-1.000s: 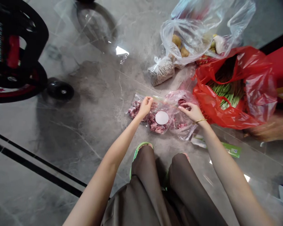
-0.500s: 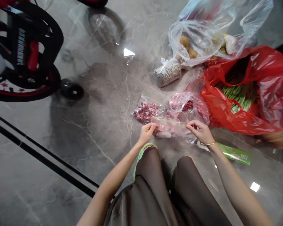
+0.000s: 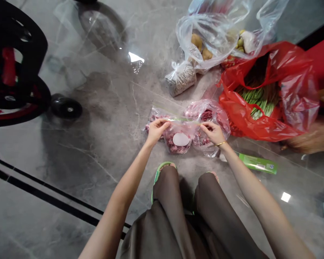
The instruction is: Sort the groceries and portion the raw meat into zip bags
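Observation:
A clear zip bag of chopped meat [image 3: 175, 146] hangs between my two hands, its oval white label facing me. My left hand [image 3: 157, 130] pinches the left end of its top edge between thumb and fingers. At the right end of that edge, my right hand [image 3: 214, 133] pinches in the same way, a gold bangle on the wrist. Behind the held bag, partly covered by it and my left hand, lies another zip bag of chopped meat [image 3: 154, 117]. Close beyond my right hand is a loose clear plastic bag [image 3: 218, 109] with more red meat in it.
A red plastic bag [image 3: 294, 82] with green vegetables stands at the right. Behind are a clear bag with potatoes [image 3: 202, 46] and a small knotted bag [image 3: 180, 78]. A green packet [image 3: 257, 163] lies right; a bicycle's training wheel [image 3: 66, 106] is left.
The held bag now hangs upright with its label and meat facing me, where before it lay flatter. Both hands keep their pinch on its top edge. The view has shifted slightly.

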The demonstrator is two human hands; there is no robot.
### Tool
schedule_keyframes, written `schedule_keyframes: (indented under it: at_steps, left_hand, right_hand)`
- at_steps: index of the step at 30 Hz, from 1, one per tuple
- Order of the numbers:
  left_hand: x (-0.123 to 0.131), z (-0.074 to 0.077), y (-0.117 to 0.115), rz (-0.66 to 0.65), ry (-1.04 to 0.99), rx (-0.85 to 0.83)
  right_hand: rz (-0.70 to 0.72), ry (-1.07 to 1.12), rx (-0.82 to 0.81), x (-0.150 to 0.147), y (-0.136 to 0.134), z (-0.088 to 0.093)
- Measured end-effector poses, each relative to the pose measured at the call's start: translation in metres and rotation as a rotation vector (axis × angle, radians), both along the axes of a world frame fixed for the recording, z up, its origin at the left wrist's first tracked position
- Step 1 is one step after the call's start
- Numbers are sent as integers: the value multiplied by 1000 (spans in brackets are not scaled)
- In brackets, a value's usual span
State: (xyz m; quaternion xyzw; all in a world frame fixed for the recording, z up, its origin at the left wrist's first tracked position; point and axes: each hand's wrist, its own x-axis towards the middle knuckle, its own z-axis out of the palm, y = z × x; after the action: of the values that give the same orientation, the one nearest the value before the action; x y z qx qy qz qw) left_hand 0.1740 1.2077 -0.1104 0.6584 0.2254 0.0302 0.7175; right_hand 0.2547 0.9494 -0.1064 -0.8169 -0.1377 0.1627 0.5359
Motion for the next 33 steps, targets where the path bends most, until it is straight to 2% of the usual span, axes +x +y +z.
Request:
schedule_keyframes:
  at_steps: [5,8,20,25,29,31,33]
  left_hand:
    - [24,5,31,-213,24,110]
    - [28,7,39,-236,19,190]
    - [24,9,37,-220,34,159]
    - [26,11,37,-255,71,130]
    - [29,11,36,-240,57,187]
    - [27,15,33,-263,41,213]
    - [18,26,28,-319,27,229]
  right_hand:
    - [30,104,38,16,14,-9]
    - [3,109,35,22,19,-13]
    - [-113,195,76,17,18,-18]
    - [-120,207,95,18,19,-17]
    - [-114,203,75,19,19,-17]
    - [-89,179,63,18,18,-13]
    - [-41,140,50,13,13,-4]
